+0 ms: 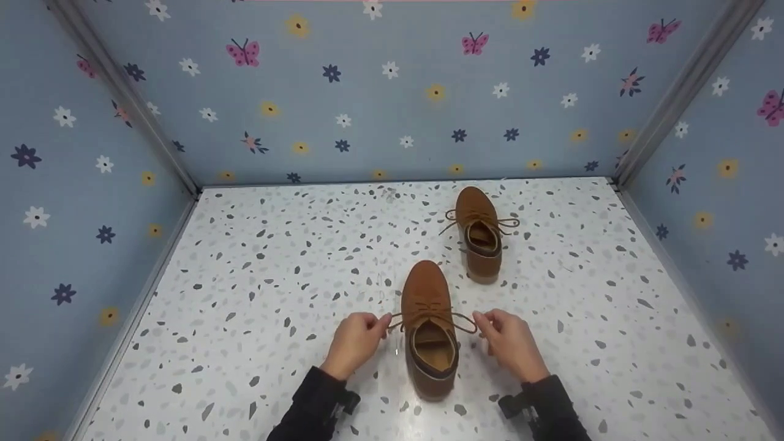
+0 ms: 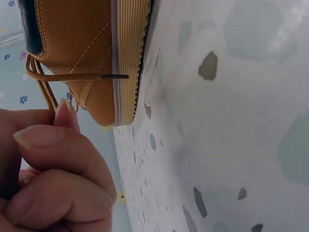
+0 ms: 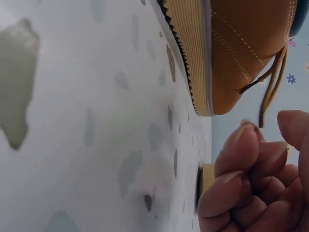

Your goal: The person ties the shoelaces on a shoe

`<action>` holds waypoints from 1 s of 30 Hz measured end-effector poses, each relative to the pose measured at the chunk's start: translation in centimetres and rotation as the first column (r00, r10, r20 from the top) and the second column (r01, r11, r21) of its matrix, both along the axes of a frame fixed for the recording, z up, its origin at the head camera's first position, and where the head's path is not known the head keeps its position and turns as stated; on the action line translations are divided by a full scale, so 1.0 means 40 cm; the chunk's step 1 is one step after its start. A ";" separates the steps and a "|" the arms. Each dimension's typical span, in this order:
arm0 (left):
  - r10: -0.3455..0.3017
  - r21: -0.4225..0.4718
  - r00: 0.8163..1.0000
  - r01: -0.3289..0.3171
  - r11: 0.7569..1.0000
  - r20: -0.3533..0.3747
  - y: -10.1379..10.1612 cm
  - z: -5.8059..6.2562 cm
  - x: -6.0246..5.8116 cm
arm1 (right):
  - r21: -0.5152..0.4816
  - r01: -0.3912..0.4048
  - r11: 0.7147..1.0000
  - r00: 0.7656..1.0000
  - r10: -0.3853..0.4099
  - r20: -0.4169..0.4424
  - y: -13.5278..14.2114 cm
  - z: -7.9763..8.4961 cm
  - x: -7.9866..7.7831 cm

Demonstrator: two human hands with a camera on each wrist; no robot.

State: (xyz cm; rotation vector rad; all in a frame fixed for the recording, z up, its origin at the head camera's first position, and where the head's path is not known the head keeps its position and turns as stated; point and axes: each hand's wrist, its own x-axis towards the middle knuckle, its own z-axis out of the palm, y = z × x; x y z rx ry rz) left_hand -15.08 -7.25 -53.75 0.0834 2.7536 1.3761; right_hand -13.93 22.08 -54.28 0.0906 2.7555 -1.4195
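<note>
A brown lace-up shoe, toe pointing away, stands on the speckled floor between both hands. Its lace is tied in a bow over the tongue. On the left of the shoe, my left hand pinches a lace loop between thumb and finger; a loose lace end lies across the shoe's side. At the opposite side, my right hand is at the tip of the other loop. The right wrist view shows its thumb apart from the fingers, with the loop touching a fingertip.
A matching brown shoe, its lace tied in a bow, stands farther back to the right. Blue flowered walls enclose the white speckled floor at the back and sides.
</note>
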 end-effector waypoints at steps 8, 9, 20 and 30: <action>0.013 0.148 0.998 -0.004 0.989 -0.059 0.004 0.041 0.042 | 0.048 -0.045 0.998 0.995 0.049 -0.086 -0.007 0.054 0.046; -0.019 0.182 0.999 0.027 0.983 -0.041 0.010 0.042 0.056 | 0.038 -0.073 0.997 0.993 0.076 -0.086 -0.009 0.056 0.059; -0.177 0.372 0.983 0.148 0.916 0.045 0.087 -0.009 0.152 | -0.232 -0.304 0.924 0.953 0.298 -0.061 -0.067 0.008 0.177; -0.172 0.453 0.981 0.117 0.884 0.083 0.104 -0.012 0.161 | -0.235 -0.311 0.921 0.945 0.326 0.024 -0.086 -0.011 0.199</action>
